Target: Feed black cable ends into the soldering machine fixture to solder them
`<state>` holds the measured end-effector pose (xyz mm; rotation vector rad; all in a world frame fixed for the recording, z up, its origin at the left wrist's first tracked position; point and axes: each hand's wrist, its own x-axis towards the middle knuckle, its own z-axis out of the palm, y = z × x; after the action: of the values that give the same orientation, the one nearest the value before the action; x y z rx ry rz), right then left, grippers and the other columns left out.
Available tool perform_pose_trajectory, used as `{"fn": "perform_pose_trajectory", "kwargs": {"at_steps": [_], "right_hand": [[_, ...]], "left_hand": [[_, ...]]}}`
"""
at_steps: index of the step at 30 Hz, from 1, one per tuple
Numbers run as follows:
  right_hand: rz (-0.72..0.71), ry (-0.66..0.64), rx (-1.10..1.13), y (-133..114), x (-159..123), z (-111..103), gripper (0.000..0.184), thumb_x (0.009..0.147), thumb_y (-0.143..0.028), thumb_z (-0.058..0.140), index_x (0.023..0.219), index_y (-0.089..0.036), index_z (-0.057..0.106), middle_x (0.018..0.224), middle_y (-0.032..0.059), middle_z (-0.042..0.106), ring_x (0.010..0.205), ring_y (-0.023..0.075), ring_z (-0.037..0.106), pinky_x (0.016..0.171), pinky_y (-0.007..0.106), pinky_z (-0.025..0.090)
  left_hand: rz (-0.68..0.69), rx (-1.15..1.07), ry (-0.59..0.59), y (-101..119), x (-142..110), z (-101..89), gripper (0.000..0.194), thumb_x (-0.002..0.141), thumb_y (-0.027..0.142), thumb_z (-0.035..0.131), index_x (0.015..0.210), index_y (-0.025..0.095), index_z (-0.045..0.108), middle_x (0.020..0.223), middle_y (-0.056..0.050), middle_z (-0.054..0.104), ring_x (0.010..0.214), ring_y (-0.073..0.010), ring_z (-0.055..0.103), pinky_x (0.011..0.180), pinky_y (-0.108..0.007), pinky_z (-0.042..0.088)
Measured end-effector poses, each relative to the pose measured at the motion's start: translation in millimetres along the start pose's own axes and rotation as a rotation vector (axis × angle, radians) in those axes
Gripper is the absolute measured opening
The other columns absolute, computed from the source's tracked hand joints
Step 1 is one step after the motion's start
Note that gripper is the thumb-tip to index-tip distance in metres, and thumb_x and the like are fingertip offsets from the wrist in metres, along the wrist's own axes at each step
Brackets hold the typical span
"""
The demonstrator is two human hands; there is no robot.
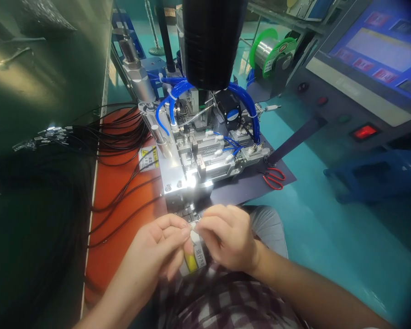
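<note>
Small pale piece (192, 225): pinched at fingertip height between two hands, the left hand (166, 244) closed narrow on one side and the right hand (231, 237) curled narrow on the other; it lies just before the near end of the machine, its detail too small to read.
Risk, machine (208, 171): a lit red switch (366, 132) suggests power; were a slide to move, fingertips so near the metal blocks might be nipped.
Risk, black cables (123, 132): the left forearm, if swung outward, could snag a strand and drag others along.
Risk, small pale piece: a slack or uneven pinch may let it drop among the blocks or into the lap.
Floor (315, 178): teal, glossy, with a blurred blue stool (380, 178) at right.
Bench (71, 64): dark green, at left, bearing bright cable ends (53, 135).
Orange-red surface (123, 192): between bench edge and machine, crossed by cables.
Control panel (349, 87): upper right, screen lit.
Wire spool (264, 49): green-flanged, behind the machine.
Red-handled pliers (274, 177): on the dark base plate (229, 194), well apart from the hands.
</note>
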<state>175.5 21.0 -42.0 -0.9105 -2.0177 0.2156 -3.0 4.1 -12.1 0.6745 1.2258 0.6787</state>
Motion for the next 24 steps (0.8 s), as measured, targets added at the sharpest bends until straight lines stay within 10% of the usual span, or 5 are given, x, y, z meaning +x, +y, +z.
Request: {"fn": "perform_pose_trajectory", "kwargs": {"at_steps": [24], "right_hand": [[-0.027,0.025,0.017,1.2,-2.8,-0.2,0.017,0.092,-0.01,0.057,0.095,-0.02,0.07,0.08,0.0018,0.074,0.064,0.0113,0.065,0.056,0.026,0.043]], "left_hand": [[0.026,-0.014,0.052,-0.6,1.6,0.8,0.036,0.069,0.044,0.078,0.077,0.016,0.057,0.058,0.0,0.068,0.03,-0.0022,0.037,0.036,-0.016,0.019]]}}
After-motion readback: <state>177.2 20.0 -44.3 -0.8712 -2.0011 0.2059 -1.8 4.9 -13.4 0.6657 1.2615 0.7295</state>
